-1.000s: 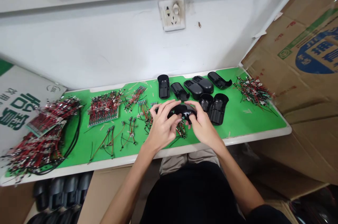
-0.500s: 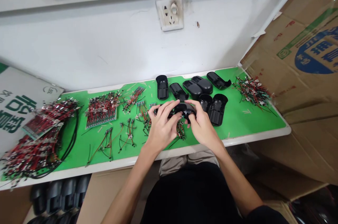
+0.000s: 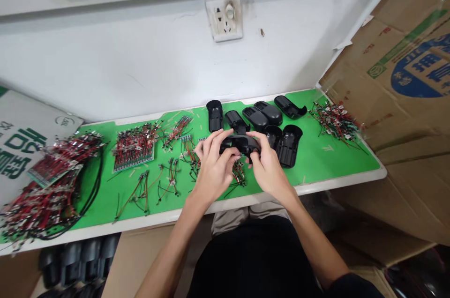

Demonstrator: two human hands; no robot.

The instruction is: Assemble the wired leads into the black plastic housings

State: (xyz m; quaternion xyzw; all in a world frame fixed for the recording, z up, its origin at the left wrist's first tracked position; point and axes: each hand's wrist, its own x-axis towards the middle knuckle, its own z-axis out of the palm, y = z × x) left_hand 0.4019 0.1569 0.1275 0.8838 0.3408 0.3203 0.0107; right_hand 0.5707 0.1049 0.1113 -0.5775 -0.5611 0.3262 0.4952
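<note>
Between my two hands a black plastic shell [image 3: 240,142] is held just above the near part of the green mat. My left hand [image 3: 217,160] has its fingers curled round the shell's left end, with thumb and forefinger close to a small green wired circuit board [image 3: 242,154] at its near side. The right hand [image 3: 266,160] grips the right end, fingers over the top and thumb below. Wired boards [image 3: 239,174] lie on the mat under the hands. Behind and to the right rest several more black shells [image 3: 290,145], some open side up.
Bundles of red-wired boards [image 3: 135,145] sit on the left of the green mat [image 3: 211,198], with a larger heap [image 3: 45,204] at the far left. Another wire pile [image 3: 335,121] lies at right. A cardboard box [image 3: 404,148] borders the right side; black shells [image 3: 89,260] fill a box below.
My left fingers have shifted slightly on the shell, and the small board now shows near the left thumb. The shell stays in both hands.
</note>
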